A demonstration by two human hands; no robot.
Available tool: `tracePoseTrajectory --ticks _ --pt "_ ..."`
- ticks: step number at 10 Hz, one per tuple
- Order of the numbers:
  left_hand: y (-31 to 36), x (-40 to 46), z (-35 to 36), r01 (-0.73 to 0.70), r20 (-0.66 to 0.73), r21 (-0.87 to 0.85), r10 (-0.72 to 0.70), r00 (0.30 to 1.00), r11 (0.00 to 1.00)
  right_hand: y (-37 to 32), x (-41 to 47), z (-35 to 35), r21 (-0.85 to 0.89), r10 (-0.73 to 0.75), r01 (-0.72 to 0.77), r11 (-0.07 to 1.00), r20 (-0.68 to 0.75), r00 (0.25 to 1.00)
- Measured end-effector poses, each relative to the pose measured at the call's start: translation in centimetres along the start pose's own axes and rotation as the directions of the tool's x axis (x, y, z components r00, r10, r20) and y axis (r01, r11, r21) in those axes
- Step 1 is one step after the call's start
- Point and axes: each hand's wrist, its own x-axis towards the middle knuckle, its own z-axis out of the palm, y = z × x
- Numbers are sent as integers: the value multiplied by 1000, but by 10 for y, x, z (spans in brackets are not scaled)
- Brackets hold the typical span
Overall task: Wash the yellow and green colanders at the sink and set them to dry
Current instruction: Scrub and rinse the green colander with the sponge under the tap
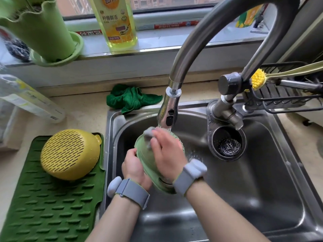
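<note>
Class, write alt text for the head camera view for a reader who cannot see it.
Under the running faucet, the left hand holds a green colander while the right hand scrubs it. A yellow colander lies upside down on a green mat.

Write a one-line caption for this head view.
Left hand grips green colander under running faucet; right hand scrubs it.

Home kitchen. Steel sink point(262, 198) set in beige counter point(83, 117), curved tap point(201, 41) running. Dish soap bottle point(117, 23) on windowsill point(157, 48), apartment blocks outside. Green drying mat point(52, 215), dishcloth point(131, 100), steel scourer point(229, 145) in holder, wire rack point(283, 102) with brush point(258, 81).
</note>
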Motion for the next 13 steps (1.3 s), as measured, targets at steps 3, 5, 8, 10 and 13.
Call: tracePoseTrajectory --ticks 3,5,8,10,13 --pt "-4 24 -5 135 53 -11 -135 990 991 -7 -10 5 10 25 -25 1000 -86 996" --pt "5 17 -3 -95 133 79 84 988 992 27 16 -27 146 415 -404 903 -49 909" --pt "-8 11 -5 -132 133 219 105 986 967 4 25 -24 115 180 -197 974 142 973" --pt "-2 25 -9 -121 75 135 111 991 984 9 -6 6 14 -7 7 1000 -16 1000" --pt "5 14 -3 -175 89 152 163 983 973 22 16 -21 179 324 -309 934 -63 944"
